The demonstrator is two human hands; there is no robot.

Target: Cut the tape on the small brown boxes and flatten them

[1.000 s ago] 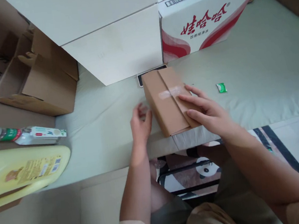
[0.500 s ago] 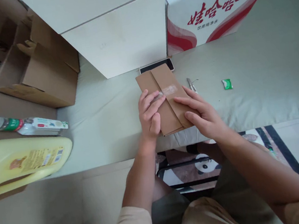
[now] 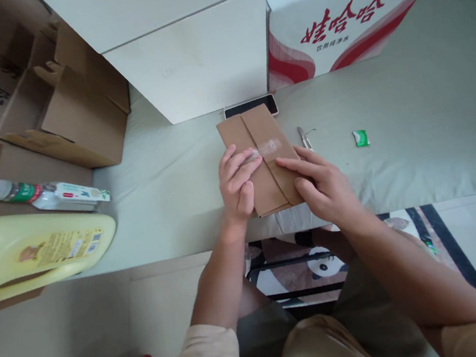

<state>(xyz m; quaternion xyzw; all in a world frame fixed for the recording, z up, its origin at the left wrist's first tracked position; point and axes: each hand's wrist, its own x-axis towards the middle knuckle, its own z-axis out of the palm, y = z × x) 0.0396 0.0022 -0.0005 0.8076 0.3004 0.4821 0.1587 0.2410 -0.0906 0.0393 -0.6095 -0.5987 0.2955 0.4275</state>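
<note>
A small brown cardboard box (image 3: 254, 136) lies flattened on the pale green pad (image 3: 171, 192), a strip of clear tape (image 3: 272, 147) across its flaps. My left hand (image 3: 236, 184) rests on the box's left half, fingers curled, fingertips at the tape's end. My right hand (image 3: 322, 186) lies on the right flap with fingers stretched forward, pressing it down. Neither hand holds anything.
A phone (image 3: 251, 107) lies just behind the box. A small metal tool (image 3: 304, 136) and a green packet (image 3: 361, 138) lie to the right. White boxes (image 3: 190, 63) and a red-printed carton (image 3: 332, 24) stand behind. An open cardboard box (image 3: 67, 115), a bottle (image 3: 42, 192) and a yellow jug (image 3: 36, 256) sit left.
The box went from standing thick to lying flat. My left hand moved from beside the box onto its top at the tape. My right hand stayed on the right flap.
</note>
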